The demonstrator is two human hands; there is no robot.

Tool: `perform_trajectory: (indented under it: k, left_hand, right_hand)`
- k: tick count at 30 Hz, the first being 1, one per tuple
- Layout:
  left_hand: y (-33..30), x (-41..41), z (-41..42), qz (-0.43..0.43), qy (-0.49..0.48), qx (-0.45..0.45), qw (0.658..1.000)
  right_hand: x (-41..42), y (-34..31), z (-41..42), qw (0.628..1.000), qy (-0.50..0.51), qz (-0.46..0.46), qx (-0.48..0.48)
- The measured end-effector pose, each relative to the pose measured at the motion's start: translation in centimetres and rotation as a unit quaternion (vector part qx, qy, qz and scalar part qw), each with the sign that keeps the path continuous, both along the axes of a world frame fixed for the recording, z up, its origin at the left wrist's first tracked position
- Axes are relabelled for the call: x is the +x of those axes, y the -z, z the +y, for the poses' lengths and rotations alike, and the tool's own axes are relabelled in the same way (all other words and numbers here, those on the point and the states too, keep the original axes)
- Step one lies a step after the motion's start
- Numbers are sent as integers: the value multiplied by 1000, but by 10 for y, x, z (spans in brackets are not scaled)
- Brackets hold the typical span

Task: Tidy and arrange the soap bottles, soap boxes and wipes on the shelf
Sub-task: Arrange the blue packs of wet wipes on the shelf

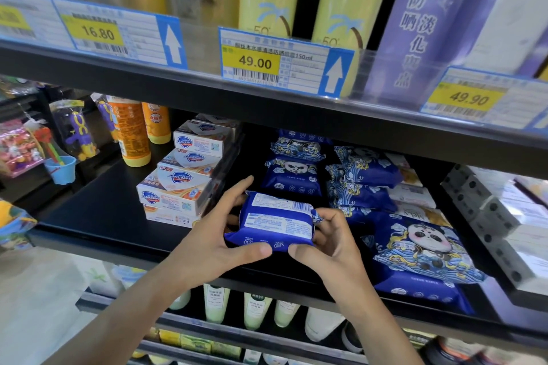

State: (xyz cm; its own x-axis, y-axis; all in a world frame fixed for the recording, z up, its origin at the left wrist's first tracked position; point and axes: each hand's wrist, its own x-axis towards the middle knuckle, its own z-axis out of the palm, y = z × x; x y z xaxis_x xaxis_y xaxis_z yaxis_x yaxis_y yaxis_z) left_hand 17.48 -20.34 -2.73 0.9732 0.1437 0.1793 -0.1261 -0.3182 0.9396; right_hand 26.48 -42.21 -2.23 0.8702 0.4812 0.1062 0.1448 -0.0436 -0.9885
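While both hands, left hand (219, 241), right hand (329, 249), grip one wipes pack (274, 224), two orange bottles (132, 133) behind.

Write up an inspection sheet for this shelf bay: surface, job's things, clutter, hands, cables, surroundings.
Surface: black shelf, bare at front left.
Job's things: blue wipes pack held back side up above the shelf front; panda wipes packs in rows behind it; large panda pack lying at right front; Safeguard soap boxes stacked left of the wipes; orange bottles at back left.
Clutter: grey boxes at the right end.
Hands: left hand and right hand both grip the blue wipes pack.
Cables: nothing seen.
Surroundings: price tags on the shelf above; hanging toys at left; pale bottles on the shelf below.
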Motion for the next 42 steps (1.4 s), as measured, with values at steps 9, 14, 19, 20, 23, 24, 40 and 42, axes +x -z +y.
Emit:
perform_trajectory:
  k: [9,14,19,20,23,24,40,42]
  left_hand:
    - [6,1,-3,-63,-40,151,986]
    - [9,3,-1,-71,-34,133,988]
    - [11,4,1,-85,-33,129,988]
    - [12,4,1,-90,-33,133,986]
    - [12,5,1,-95,-31,138,985]
    - [12,5,1,-94,-31,136,986]
    - [5,1,-1,-30,-7,69,997]
    - [4,0,-2,-17,-3,61,998]
  right_hand:
    - [-1,0,1,1000,-15,4,-2]
    - [-2,1,1,1000,-23,-1,-3]
    - [-2,-1,1,1000,-30,-5,2]
    - [-2,-1,1,1000,-30,-8,2]
    - [-4,-2,2,999,-28,-17,0]
    - [-5,-3,2,999,-30,-19,-1]
    - [-2,5,-1,986,-40,-154,-44]
    - [-2,4,-2,992,-45,-119,-24]
